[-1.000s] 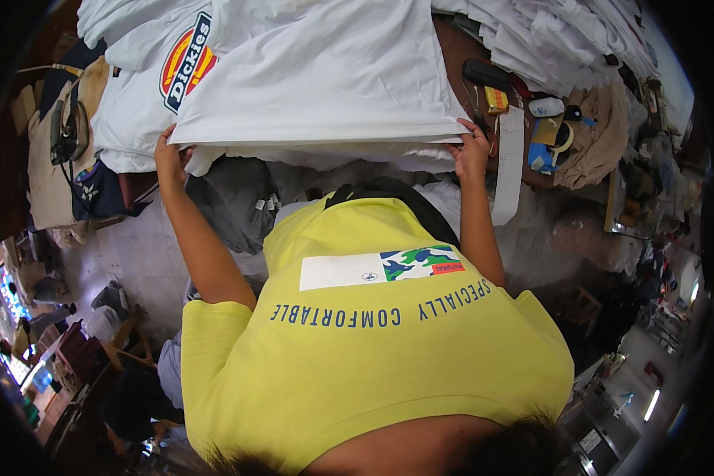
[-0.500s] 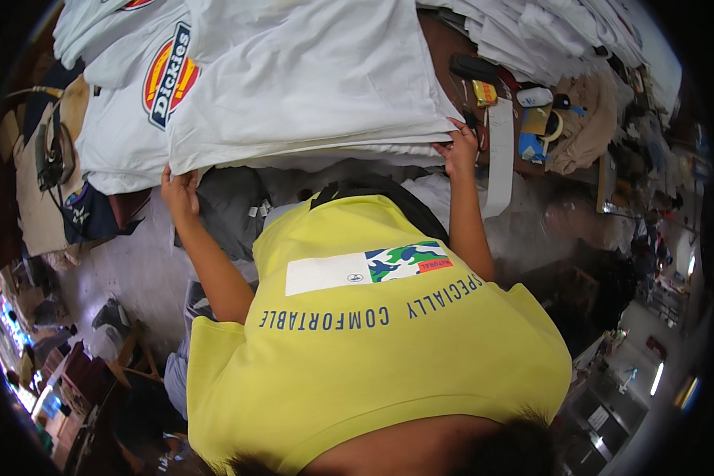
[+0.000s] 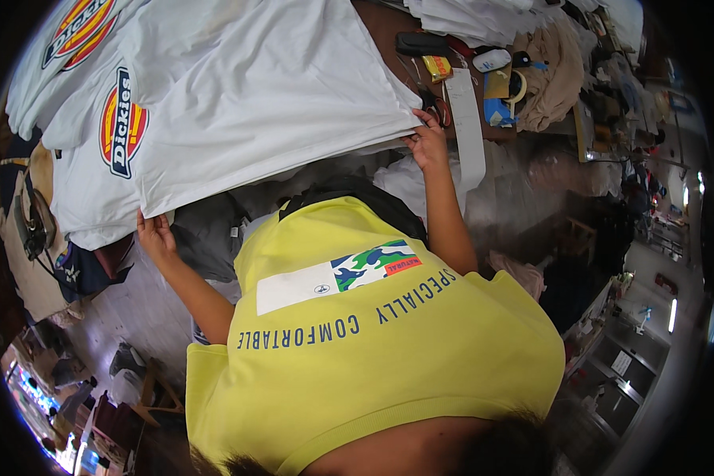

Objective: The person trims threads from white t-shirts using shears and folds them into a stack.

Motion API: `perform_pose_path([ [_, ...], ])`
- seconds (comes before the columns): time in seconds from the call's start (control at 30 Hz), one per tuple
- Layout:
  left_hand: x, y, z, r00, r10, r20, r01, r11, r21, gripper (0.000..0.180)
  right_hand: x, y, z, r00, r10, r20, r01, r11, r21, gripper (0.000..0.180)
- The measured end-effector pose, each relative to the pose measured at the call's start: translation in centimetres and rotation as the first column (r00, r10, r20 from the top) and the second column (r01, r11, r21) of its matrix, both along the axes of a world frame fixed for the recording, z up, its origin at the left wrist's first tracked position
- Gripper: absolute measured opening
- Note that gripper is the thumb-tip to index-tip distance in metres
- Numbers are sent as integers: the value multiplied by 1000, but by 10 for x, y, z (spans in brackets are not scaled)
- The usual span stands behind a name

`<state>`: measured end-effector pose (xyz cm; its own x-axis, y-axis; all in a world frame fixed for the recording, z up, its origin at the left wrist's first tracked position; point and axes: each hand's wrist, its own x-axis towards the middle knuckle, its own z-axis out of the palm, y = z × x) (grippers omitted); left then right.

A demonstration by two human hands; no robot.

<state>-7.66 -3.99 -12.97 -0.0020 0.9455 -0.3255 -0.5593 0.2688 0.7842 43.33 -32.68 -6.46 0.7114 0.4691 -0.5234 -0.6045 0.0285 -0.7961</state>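
Two hands hold the near edge of a white T-shirt [image 3: 270, 95] spread flat across the desk [image 3: 389, 24]. The left hand [image 3: 157, 236] is closed on the shirt's lower left corner, where the cloth hangs over the desk's front edge; the right hand [image 3: 427, 143] pinches the lower right corner, fingers curled onto the fabric. Under it lie more white shirts, one showing a red, yellow and blue badge print [image 3: 123, 120] just left of the held shirt. Beyond the right hand, a long white paper strip [image 3: 470, 127] runs down the desk, with a tan garment [image 3: 559, 71] and small yellow and blue items near it. The person wears a yellow shirt [image 3: 373, 349].
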Motion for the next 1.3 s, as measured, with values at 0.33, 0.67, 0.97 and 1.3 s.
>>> perform_pose_path([
  [0.33, 5, -6, 6, 1000, 0, -18, 0, 1000, -2, 35, 4, -4, -5, 1000, 4, -9, -3, 1000, 27, 30],
  [0.67, 11, -23, 24, 996, -37, -80, 35, 999, -26, 41, -2, 2, 14, 947, 264, 184, -254, 964, -79, 49],
  [0.97, 15, -33, 47, 990, -126, -60, 121, 989, -82, 37, -1, 7, 24, 695, 554, 458, -402, 828, -391, 67],
  [1.3, 29, -32, 52, 984, -156, -89, 150, 986, -70, 24, -2, 17, 39, 756, 561, 338, -289, 749, -597, 43],
])
